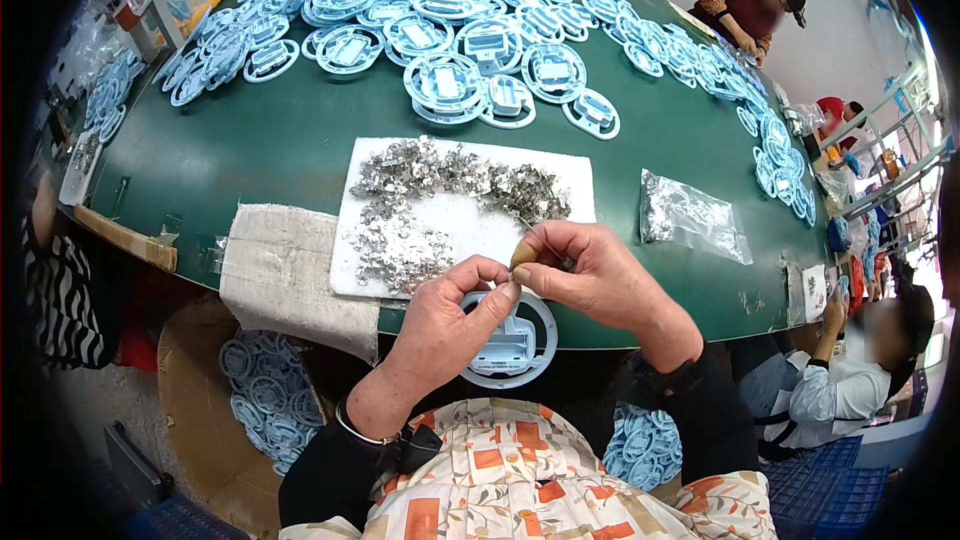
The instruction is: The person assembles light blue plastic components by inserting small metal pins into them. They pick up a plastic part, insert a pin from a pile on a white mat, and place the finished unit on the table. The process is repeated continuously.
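My left hand [440, 328] and my right hand [598, 275] meet at the table's front edge, fingertips touching. Each one pinches thumb against forefinger; whatever tiny piece sits between the tips is too small to name. A tan cover [523, 254] shows on a right fingertip, and a thin sliver sticks up beside it. Just below the fingers is a pale blue plastic ring part [504, 352] with a box-like middle, partly hidden by my left hand. Beyond my hands lies a white foam board [455, 225] bearing heaps of small metal pieces [405, 175].
Many pale blue ring parts [445, 85] crowd the green table [270, 155]. A clear bag [690, 217] of small pieces lies right, a grey cloth [280, 265] left. Below stands a cardboard box [190, 390] of parts. Co-workers [740, 10] are at the far right and near right.
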A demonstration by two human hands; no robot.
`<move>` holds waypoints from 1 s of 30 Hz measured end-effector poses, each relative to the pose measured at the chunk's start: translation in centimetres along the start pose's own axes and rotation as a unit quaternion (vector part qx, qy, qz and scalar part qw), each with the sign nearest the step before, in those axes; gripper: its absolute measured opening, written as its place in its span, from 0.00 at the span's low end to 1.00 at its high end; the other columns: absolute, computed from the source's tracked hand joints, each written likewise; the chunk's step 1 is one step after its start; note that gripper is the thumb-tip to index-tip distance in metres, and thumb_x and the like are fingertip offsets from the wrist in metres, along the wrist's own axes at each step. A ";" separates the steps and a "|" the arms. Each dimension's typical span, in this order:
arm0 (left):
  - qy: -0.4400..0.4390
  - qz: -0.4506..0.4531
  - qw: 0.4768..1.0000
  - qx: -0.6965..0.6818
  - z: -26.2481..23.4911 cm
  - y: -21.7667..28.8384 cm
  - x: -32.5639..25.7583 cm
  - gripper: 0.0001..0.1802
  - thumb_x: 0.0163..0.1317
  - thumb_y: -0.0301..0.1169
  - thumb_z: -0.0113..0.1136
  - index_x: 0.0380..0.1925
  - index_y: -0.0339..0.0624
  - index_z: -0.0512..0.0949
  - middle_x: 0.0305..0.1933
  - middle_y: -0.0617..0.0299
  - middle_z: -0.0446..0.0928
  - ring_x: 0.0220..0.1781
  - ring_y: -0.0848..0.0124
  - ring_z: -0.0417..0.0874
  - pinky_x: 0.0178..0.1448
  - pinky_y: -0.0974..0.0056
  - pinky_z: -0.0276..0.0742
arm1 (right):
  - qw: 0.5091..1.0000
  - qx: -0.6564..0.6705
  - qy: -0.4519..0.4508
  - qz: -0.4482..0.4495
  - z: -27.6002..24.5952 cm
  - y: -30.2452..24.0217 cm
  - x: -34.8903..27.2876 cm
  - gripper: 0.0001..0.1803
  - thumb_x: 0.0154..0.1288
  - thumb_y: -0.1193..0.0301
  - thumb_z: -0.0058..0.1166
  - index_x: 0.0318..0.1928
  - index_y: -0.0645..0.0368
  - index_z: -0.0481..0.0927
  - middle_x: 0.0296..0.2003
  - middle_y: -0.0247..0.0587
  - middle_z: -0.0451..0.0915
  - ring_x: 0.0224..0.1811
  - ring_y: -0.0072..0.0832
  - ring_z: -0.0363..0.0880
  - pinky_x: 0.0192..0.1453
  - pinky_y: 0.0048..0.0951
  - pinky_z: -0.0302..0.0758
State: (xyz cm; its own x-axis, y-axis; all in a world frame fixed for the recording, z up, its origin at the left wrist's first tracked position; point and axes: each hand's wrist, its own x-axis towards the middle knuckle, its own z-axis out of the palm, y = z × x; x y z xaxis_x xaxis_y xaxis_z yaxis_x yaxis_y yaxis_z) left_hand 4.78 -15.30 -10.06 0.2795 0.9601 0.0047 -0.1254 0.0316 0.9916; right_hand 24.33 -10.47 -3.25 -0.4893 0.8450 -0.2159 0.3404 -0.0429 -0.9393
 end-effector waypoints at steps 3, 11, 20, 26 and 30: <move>-0.027 -0.003 0.999 0.046 0.1 0.0 -0.1 0.10 0.72 0.34 0.63 0.43 0.38 0.81 0.35 0.70 0.81 0.38 0.84 0.76 0.43 0.73 0.74 | 0.991 -0.132 -0.037 -0.003 -0.8 -1.6 0.3 0.09 0.64 0.71 0.61 0.35 0.67 0.82 0.21 0.32 0.77 0.26 0.15 0.71 0.30 0.27 0.70; -0.032 -0.078 0.990 -0.113 -0.6 0.5 -0.2 0.22 0.72 0.32 0.56 0.62 0.33 0.74 0.50 0.61 0.80 0.49 0.78 0.79 0.55 0.71 0.76 | 0.999 0.016 -0.017 0.022 -1.8 0.0 -2.5 0.08 0.70 0.71 0.59 0.39 0.64 0.80 0.28 0.26 0.77 0.30 0.14 0.70 0.34 0.23 0.69; 0.019 -0.074 0.967 -0.242 0.8 1.1 0.5 0.28 0.71 0.29 0.60 0.66 0.33 0.62 0.57 0.54 0.76 0.58 0.75 0.78 0.62 0.68 0.76 | 0.969 0.236 0.050 0.055 -1.6 3.2 -6.2 0.08 0.71 0.72 0.62 0.45 0.63 0.81 0.39 0.27 0.77 0.36 0.11 0.69 0.40 0.16 0.67; -0.026 -0.110 0.986 -0.121 1.2 1.3 1.3 0.28 0.70 0.26 0.60 0.66 0.32 0.61 0.56 0.53 0.80 0.50 0.74 0.84 0.51 0.68 0.84 | 0.974 0.200 0.109 -0.006 -2.2 4.3 -5.6 0.09 0.70 0.71 0.63 0.45 0.64 0.82 0.36 0.25 0.78 0.36 0.11 0.71 0.41 0.15 0.69; 0.000 -0.105 0.988 -0.111 1.6 0.3 1.7 0.28 0.70 0.25 0.60 0.66 0.29 0.62 0.56 0.51 0.80 0.49 0.73 0.85 0.47 0.69 0.86 | 0.970 0.177 0.163 -0.020 -1.2 4.0 -4.6 0.06 0.70 0.73 0.63 0.42 0.64 0.82 0.35 0.26 0.78 0.35 0.12 0.72 0.41 0.17 0.71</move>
State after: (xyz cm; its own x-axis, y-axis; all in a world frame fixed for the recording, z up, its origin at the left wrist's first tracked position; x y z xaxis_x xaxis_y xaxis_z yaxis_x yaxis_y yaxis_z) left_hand 6.74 -14.11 -9.55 0.3218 0.9259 -0.1980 -0.2698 0.2901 0.9182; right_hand 28.88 -13.88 -5.69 -0.1965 0.9710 -0.1358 0.0001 -0.1385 -0.9904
